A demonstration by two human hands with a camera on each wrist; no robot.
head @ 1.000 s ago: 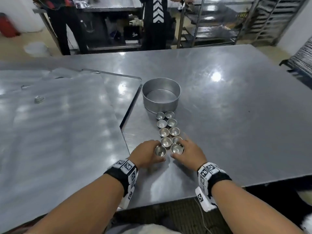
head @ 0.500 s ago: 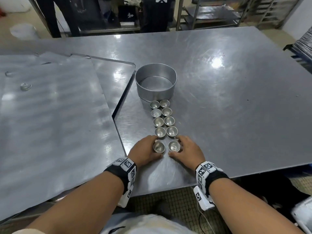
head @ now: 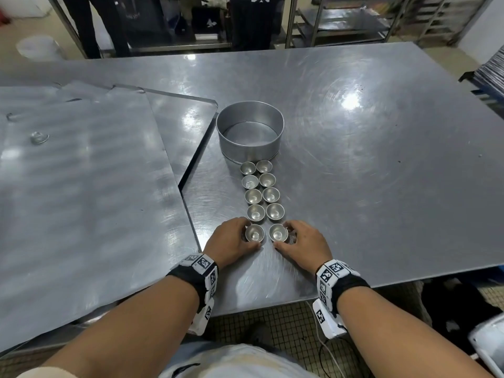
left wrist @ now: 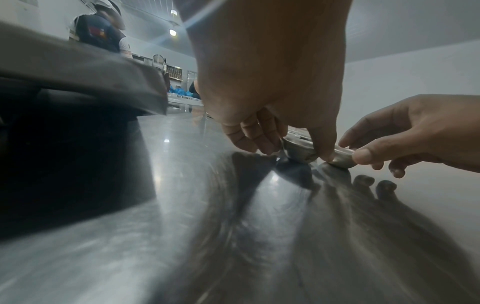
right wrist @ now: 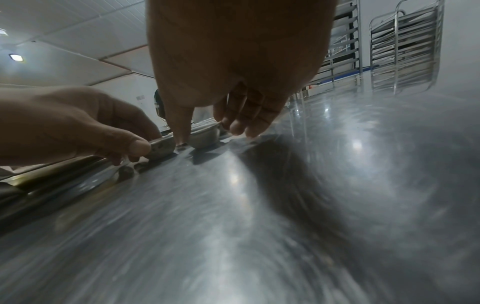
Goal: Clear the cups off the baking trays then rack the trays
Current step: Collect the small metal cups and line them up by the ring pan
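Steel cups stand in 2 columns of 5 on the worktop (head: 381, 159), running from the round cake tin (head: 249, 137) toward the person. At the end farthest from the tin, the left hand (head: 231, 238) has its grip pinched on the left cup (head: 254, 233) and the right hand (head: 305, 241) on the right cup (head: 278, 232). Beside the tin, the baking trays (head: 81, 186) lie flat, unracked, and 1 stray cup (head: 39, 137) sits on them. Clearing looks nearly done; racking remains.
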